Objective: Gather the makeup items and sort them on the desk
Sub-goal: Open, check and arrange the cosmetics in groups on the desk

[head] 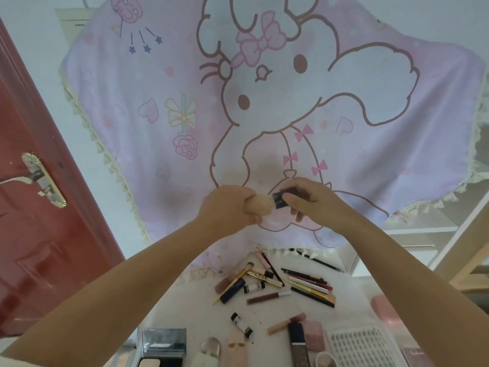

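From the head camera we see both hands raised above the desk point(352, 292). Our left hand point(227, 207) wraps its fingers round a smooth beige tube point(260, 205); our right hand point(307, 202) pinches the tube's dark cap point(280, 199). Below, slim pencils point(309, 284), a glossy brown lip-gloss stick point(268, 297) and small white bottles point(242, 324) lie loose on the white top. A ribbed tray point(357, 345) holds rows of small pieces. A soft pink cartoon cloth point(185, 102) hangs behind.
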{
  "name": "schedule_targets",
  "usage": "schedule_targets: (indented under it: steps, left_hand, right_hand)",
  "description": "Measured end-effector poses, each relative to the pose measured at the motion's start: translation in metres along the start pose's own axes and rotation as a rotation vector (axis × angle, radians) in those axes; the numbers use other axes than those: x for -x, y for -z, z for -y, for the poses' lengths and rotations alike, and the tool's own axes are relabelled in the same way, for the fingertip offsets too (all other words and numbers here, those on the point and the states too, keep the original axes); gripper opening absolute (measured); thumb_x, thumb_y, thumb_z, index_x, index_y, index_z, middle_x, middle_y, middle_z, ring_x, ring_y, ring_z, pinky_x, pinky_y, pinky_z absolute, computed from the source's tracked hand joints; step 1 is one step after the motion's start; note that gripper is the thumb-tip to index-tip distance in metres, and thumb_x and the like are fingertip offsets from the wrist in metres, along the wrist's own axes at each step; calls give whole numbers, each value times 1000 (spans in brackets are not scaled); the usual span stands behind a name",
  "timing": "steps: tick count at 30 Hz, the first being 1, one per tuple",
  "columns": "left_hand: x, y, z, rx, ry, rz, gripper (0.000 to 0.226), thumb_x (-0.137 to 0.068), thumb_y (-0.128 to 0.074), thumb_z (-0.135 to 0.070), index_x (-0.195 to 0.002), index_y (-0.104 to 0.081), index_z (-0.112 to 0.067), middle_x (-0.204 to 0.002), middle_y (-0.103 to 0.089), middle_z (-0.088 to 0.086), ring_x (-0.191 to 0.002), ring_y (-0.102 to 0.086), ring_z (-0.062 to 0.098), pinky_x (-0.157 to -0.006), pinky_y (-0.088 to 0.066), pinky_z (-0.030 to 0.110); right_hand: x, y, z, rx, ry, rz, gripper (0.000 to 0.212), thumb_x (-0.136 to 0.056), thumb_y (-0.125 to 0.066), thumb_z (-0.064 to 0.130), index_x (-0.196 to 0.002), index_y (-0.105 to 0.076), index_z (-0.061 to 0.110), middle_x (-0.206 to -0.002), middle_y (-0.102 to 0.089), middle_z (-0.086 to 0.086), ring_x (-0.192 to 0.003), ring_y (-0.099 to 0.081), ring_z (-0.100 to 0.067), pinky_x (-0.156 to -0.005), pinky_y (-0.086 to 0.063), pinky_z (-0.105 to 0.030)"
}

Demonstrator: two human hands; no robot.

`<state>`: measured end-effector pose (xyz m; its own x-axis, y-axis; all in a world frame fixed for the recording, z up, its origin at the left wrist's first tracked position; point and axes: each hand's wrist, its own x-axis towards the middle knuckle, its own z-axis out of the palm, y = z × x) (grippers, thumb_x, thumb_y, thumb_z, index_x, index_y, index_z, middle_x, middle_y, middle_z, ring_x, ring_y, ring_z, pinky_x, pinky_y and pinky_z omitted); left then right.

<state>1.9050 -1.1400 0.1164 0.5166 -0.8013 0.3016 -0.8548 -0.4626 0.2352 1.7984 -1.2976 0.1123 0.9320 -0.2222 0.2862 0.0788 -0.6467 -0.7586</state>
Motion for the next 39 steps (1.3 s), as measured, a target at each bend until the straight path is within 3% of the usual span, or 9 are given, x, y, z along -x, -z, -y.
schedule_targets:
  steps: [4, 9, 11, 15, 18, 21, 26, 32, 39]
  left_hand:
    - [3, 2, 0, -3, 10, -7, 38, -77, -66, -38, -108, -60, -17, -100, -65, 1, -87, -54, 14, -76, -38, 22]
    - [5, -2, -4, 6, -12, 3, 38, -77, -66, -37, -109, -60, -18, -101, -65, 0, -87, -53, 12, -76, -36, 18]
    - [7, -4, -5, 28, -20, 8, 37, -77, -66, -37, -108, -60, -17, -99, -65, -1, -82, -48, 8, -74, -33, 17]
    - [14, -12, -5, 48, -19, 33, 35, -77, -66, -36, -107, -60, -18, -97, -64, -1, -81, -47, 7, -75, -35, 18]
    - [18, -21, -7, 63, -13, 59, 35, -77, -67, -35, -107, -60, -18, -97, -64, -1, -82, -47, 7, -76, -34, 18]
    - [22, -31, -8, 74, -21, 89, 36, -77, -68, -34, -108, -61, -17, -99, -65, -1, -83, -49, 9, -76, -33, 17]
    - [27, -40, -8, 112, 5, 110, 36, -76, -69, -33, -107, -61, -16, -96, -65, 1, -80, -48, 8, -74, -32, 18]
    - [30, -54, -14, 154, -1, 135, 38, -76, -69, -33, -109, -61, -18, -97, -65, -1, -84, -50, 8, -80, -37, 21]
    - [37, -76, -13, 277, 102, 158, 27, -77, -67, -32, -98, -57, -20, -78, -53, -11, -69, -48, 4, -62, -34, 13]
  right_hand:
    - [8, 5, -7, -238, -21, 41, 30, -85, -59, 12, -103, -53, 34, -102, -61, 0, -84, -63, -10, -71, -55, -22]
    - [10, 3, -10, -126, -121, -9, 25, -91, -47, 28, -96, -62, 9, -54, -63, 8, -45, -59, -2, -47, -49, -13]
    - [15, 3, -14, -198, -63, -7, 12, -89, -53, 13, -96, -62, 15, -65, -66, 9, -54, -61, 0, -53, -51, -13]
    - [25, 2, -24, -267, -36, 110, 43, -83, -61, 10, -108, -46, 42, -103, -59, 13, -89, -63, -2, -75, -53, -18]
    - [30, -8, -24, -192, -146, 83, 11, -90, -49, 28, -100, -49, 33, -82, -62, 11, -65, -63, -2, -58, -51, -15]
    - [35, -13, -28, -34, -134, 34, 19, -92, -46, 26, -74, -53, 26, -59, -59, 7, -43, -54, 1, -47, -45, -15]
    - [46, -9, -43, -214, -127, 122, 35, -85, -59, 16, -104, -47, 43, -97, -60, 12, -86, -62, -7, -69, -54, -21]
    - [52, -10, -44, 4, -211, 55, 18, -93, -44, 28, -82, -57, 21, -63, -61, 10, -50, -58, 3, -51, -48, -10]
    - [70, -4, -52, -289, -214, 25, 41, -81, -63, 19, -109, -44, 43, -100, -57, 16, -88, -62, -2, -70, -55, -17]
